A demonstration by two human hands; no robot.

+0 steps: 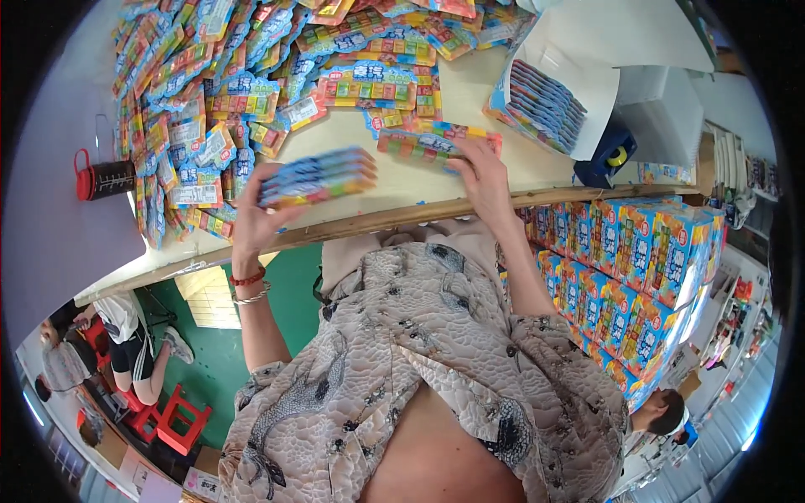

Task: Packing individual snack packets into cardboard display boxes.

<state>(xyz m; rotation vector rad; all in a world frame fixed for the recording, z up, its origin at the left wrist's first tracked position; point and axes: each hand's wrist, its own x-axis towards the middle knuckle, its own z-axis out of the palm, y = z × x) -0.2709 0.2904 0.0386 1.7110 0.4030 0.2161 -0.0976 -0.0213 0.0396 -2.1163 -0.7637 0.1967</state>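
My left hand (254,210) is closed round one end of a small stack of colourful flat packets (323,178), held above the table's front edge and smeared a little by motion. Blue scalloped tops and rows of red, yellow and green show on them. To the right, my right hand (485,180) grips a single packet (419,144) of the same kind, with the thumb at its lower side and the fingers over its face. Just beyond it stands an open white box (597,101), where a neat row of packets (541,109) is lined up.
A large heap of loose packets (243,96) covers the far left of the table (461,84). A blue tape dispenser (605,159) sits right of the box. Stacked printed cartons (629,251) rise beside my right arm. A dark bottle (109,180) lies left; red stools (180,419) stand behind.
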